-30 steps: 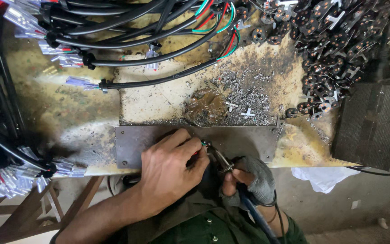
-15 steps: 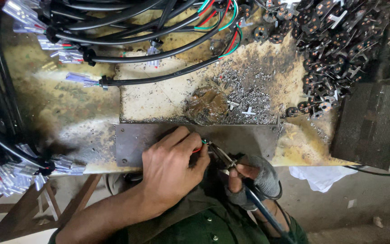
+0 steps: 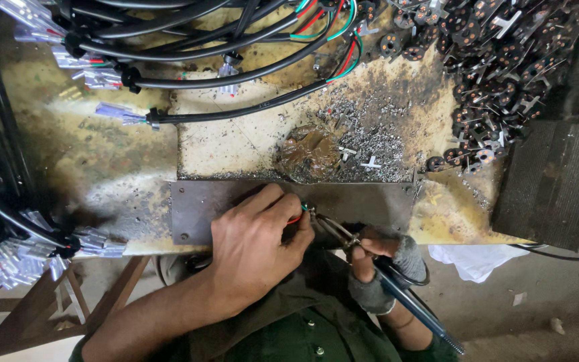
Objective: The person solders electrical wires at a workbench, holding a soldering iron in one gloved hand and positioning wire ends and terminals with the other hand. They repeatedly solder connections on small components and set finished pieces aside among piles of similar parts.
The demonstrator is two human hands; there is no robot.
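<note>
My left hand (image 3: 259, 241) rests on the dark metal plate (image 3: 370, 201) at the bench's near edge and pinches thin red and green wires (image 3: 297, 214) between thumb and fingers. My right hand (image 3: 380, 265), in a grey fingerless glove, grips a soldering iron (image 3: 397, 288) with a blue handle. The iron's metal tip (image 3: 323, 224) touches the wire ends just right of my left fingertips.
Bundles of black cables with coloured wires and clear-sleeved terminals (image 3: 189, 40) lie across the far and left bench. A heap of small metal connector parts (image 3: 497, 74) fills the far right. Solder scraps (image 3: 363, 144) lie behind the plate. A dark block (image 3: 557, 181) stands right.
Both hands have stayed at the plate's near edge. The soldering iron's tip has closed in slightly on the wire ends held by my left hand.
</note>
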